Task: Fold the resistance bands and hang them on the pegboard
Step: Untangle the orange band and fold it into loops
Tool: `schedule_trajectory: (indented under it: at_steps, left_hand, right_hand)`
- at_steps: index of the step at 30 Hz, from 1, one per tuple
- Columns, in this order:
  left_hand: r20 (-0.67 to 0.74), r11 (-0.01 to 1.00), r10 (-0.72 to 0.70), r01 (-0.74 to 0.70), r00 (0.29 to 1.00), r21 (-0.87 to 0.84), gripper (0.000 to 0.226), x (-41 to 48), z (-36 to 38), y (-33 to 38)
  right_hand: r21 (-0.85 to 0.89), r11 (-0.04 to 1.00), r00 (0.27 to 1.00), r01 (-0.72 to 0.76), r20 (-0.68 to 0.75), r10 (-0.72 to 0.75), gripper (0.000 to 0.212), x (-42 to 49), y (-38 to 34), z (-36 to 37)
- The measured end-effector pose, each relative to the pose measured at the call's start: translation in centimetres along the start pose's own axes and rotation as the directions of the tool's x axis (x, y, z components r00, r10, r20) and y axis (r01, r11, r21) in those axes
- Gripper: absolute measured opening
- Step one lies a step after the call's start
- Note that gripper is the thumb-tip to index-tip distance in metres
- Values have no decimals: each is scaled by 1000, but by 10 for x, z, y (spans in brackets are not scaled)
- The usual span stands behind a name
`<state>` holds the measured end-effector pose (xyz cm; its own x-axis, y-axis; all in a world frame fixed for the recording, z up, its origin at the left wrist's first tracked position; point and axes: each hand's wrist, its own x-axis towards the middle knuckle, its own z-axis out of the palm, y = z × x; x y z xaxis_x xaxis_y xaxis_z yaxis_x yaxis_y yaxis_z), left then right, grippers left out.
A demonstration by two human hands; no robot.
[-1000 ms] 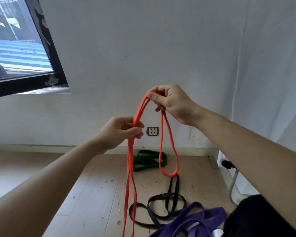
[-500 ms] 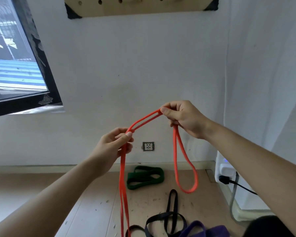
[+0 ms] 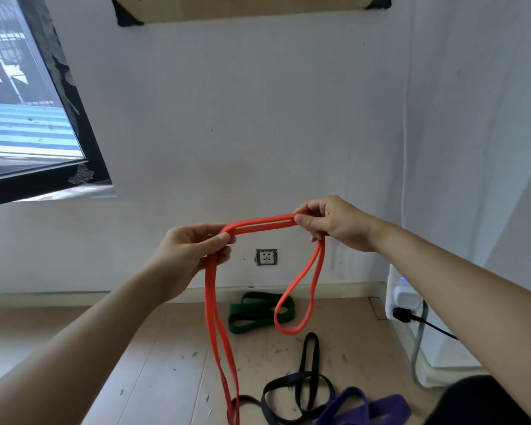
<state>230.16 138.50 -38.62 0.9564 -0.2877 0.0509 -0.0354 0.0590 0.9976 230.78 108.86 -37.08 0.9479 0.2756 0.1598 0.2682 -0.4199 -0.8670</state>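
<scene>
At 5 o'clock, nearest, a purple band [image 3: 362, 406] and a black band [image 3: 311, 357] lie on the floor [image 3: 166, 378]. In the middle, the left hand [image 3: 187, 256] and right hand [image 3: 334, 223] each pinch the orange band [image 3: 261, 224]. 2 strands run flat between them and loops hang down. It looks light, soft and stretchy, so hold it at the folds. A green band [image 3: 252, 314] lies farther off. The pegboard [image 3: 242, 13] is at 12 o'clock. No box or bin shows.

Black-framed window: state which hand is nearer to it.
Left. The left hand grips the orange rubber resistance band below and right of the black-framed window; the right hand pinches the same band farther right, away from it.
</scene>
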Motion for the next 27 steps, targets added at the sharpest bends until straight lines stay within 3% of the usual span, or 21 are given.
schedule_trajectory:
  at_steps: [5,9,15,17,23,27]
  left_hand:
    - [-35,987,60,-64,998,-149,33,-2,8,7]
    - [-32,992,122,-121,992,22,22,-6,16,10]
    - [117,880,222,-251,968,403,15,-10,25,7]
    - [94,871,249,-265,964,413,14,-10,24,7]
    - [103,859,227,-249,968,448,18,-10,21,6]
    - [126,877,205,-239,971,416,15,-12,22,4]
  right_hand:
    - [-14,990,946,-141,292,139,26,0,17,17]
    - [-104,988,908,-117,391,149,24,-2,13,39]
    - [144,989,965,7,258,-44,29,1,-19,62]
    - [160,986,973,42,217,-77,25,1,-27,64]
    - [-42,986,984,159,92,-154,16,0,-45,59]
    - [-55,975,976,217,-7,-218,14,-1,-57,50]
